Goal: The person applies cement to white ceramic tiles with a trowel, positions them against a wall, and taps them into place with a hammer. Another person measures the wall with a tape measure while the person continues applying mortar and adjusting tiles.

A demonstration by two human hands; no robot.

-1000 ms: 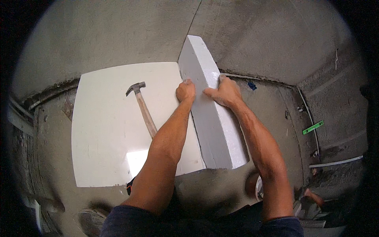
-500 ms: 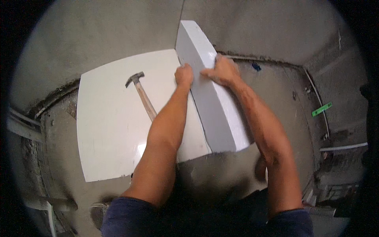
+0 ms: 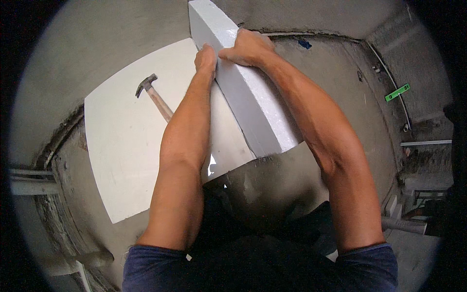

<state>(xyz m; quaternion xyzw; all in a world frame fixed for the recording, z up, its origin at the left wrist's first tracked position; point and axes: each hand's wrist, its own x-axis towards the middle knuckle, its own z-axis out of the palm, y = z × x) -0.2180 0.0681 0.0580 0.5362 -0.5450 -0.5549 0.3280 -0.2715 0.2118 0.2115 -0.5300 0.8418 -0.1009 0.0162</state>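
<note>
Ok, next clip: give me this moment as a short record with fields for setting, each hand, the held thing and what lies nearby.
setting: bare concrete floor seen from above
left hand: pressed against the left face of the white block
right hand: gripping over the block's top edge
white block: long, thick, standing on edge beside the tile
large white tile: flat on the floor
hammer: lying on the tile, untouched
green level: far right
</note>
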